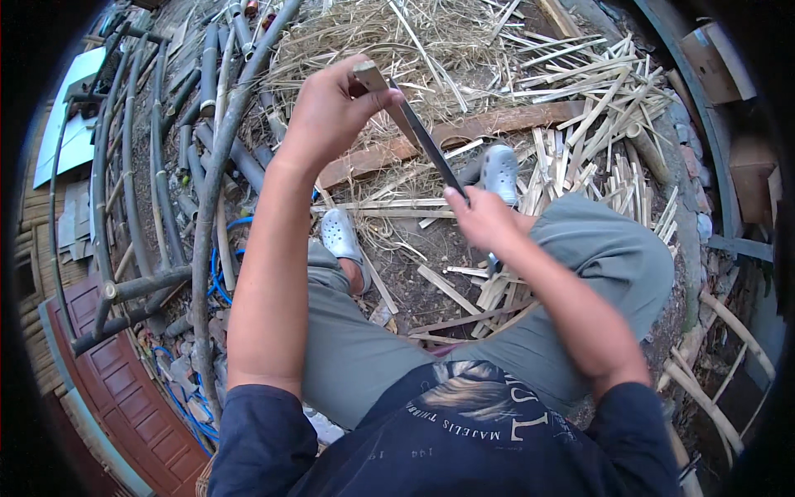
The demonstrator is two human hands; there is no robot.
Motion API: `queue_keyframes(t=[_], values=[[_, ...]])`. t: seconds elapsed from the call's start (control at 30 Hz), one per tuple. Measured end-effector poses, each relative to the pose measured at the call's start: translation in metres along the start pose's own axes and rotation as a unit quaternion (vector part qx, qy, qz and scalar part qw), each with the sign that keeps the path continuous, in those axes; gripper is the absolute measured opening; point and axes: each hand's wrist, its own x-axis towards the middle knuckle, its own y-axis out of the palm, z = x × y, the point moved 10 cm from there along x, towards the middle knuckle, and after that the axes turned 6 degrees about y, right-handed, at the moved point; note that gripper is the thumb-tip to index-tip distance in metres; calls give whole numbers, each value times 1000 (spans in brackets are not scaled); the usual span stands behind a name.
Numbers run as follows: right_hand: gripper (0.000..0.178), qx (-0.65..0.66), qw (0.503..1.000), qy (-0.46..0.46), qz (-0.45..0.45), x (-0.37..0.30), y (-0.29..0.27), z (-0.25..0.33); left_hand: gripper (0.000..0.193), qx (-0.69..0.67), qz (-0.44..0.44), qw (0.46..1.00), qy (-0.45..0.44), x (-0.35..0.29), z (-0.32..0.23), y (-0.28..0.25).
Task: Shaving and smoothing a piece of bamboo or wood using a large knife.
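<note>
My left hand (325, 112) is raised and closed around the upper end of a split bamboo strip (370, 77), thumb and fingers pinching its sides. The strip slants down to the right, away from the fingers. In my right hand (484, 218) is a long dark-bladed knife (432, 151). Its blade points up and to the left, and the tip end lies against or close beside the strip near my left fingers; exact contact I cannot make out. Most of the knife's handle is hidden within my right fist.
Cut bamboo strips (571, 166) lie heaped to the right, with shavings (373, 41) piled ahead. A brown board-like length (497, 123) crosses the ground beyond my feet in pale clogs (340, 234). A pole frame (207, 190) stands left, near a blue hose (217, 269). Cardboard boxes (719, 65) sit far right.
</note>
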Motion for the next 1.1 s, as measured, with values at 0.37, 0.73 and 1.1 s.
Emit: queue_keyframes(t=[0.37,0.73,1.1], values=[[38,-113,993,-18,-30,27,20,-13,17,-50,53,996,-57,-12,12,-3],[32,-99,995,18,-6,45,44,-57,13,-55,26,996,-68,-1,10,0],[21,-77,997,-4,-13,37,52,-53,16,-33,34,998,-49,-9,-4,6]])
